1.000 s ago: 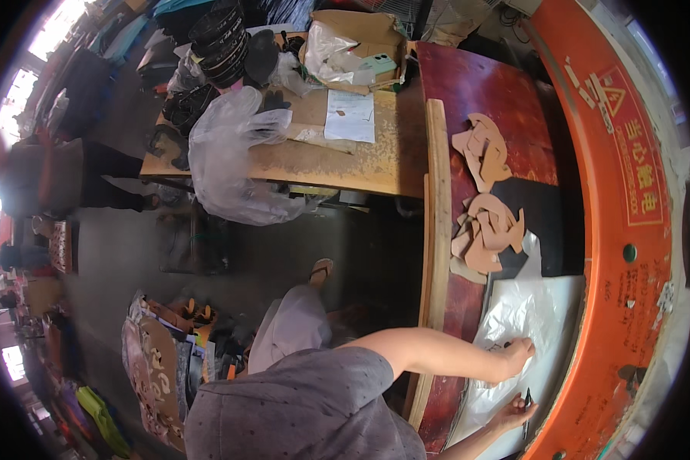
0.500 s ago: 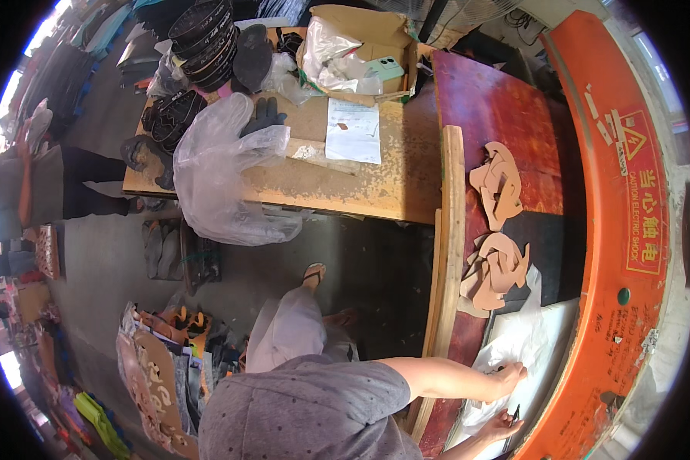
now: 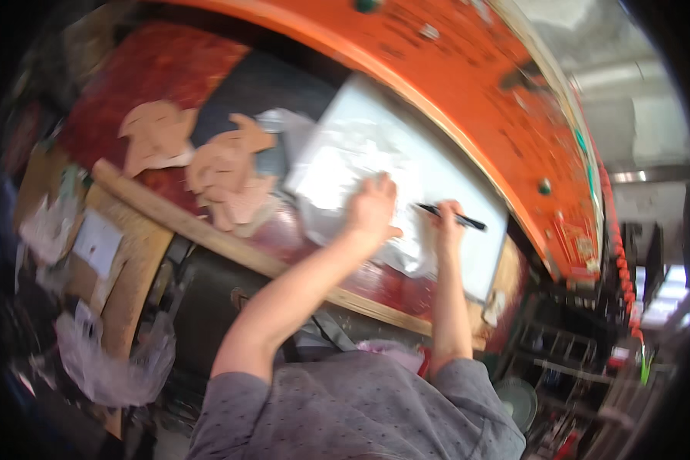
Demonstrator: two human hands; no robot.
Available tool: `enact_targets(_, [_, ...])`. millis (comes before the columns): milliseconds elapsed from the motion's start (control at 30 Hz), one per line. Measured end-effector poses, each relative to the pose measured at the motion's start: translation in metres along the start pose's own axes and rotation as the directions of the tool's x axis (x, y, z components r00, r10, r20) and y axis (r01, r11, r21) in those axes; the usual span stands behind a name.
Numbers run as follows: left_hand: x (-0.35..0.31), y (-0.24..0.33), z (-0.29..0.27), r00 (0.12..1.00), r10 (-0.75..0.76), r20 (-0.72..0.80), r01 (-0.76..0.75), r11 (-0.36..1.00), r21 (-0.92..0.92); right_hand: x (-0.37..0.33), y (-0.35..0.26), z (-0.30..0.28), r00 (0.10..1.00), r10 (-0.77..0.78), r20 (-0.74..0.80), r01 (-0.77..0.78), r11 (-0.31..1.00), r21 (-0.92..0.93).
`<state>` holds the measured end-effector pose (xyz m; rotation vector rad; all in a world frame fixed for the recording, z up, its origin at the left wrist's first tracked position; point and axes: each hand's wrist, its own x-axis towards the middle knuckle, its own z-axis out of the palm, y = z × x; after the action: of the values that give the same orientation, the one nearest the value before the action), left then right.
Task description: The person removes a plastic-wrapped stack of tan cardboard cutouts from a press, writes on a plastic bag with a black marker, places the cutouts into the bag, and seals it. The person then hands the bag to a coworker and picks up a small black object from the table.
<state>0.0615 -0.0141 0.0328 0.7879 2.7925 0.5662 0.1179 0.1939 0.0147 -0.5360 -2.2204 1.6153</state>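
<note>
My left hand (image 3: 374,205) lies on a shiny, whitish plastic bag (image 3: 333,165), fingers stretched out and the thumb apart. The bag is spread over a white board (image 3: 479,257) on the red work surface. To its right, my right hand (image 3: 448,221) is closed round a black marker pen (image 3: 471,222). The pen's tip points left, over the plastic near the left hand. Motion blur and glare hide whether the tip touches the plastic.
Two piles of tan cut pieces (image 3: 226,172) lie left of the board on the red surface (image 3: 180,65). An orange machine beam (image 3: 437,92) runs close behind the board. A wooden rail (image 3: 199,230) edges the near side. A clear plastic bag (image 3: 119,360) hangs at lower left.
My view has swung to the right and down toward the board, so both forearms now show. The left hand has gone from bunched fingers to lying spread on the plastic. The marker stays in the right hand.
</note>
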Motion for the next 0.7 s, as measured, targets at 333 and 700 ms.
enact_targets(333, [-0.001, 0.004, -0.022, 1.0, -0.005, -0.003, 0.005, 1.0, 0.023, 0.007, -0.012, 0.014, 0.983, -0.064, 0.171, 0.067, 0.998, -0.008])
enact_targets(700, [-0.004, 0.001, -0.013, 0.994, 0.016, -0.104, -0.018, 1.0, -0.017, 0.007, -0.007, 0.003, 0.949, -0.095, 0.301, 0.136, 0.984, -0.117])
